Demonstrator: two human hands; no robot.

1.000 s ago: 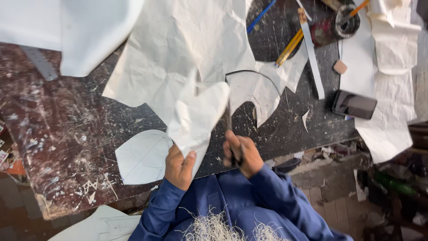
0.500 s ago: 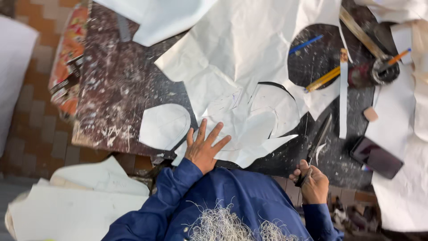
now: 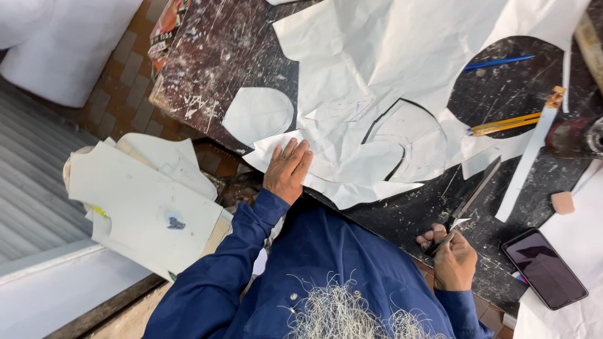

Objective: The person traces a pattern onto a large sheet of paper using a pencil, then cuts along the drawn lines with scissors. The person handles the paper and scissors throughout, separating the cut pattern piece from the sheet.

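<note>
Left hand (image 3: 287,171) now flattens paper (image 3: 352,169).

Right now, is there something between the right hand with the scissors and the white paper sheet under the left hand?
Nothing visible blocks it. The right hand holds the scissors over bare dark table; the paper sheet begins just beyond the blade tips. The left hand lies flat on its near edge, off to the side.

Single head view, steep downward, close over worktable (image 3: 207,56).
</note>
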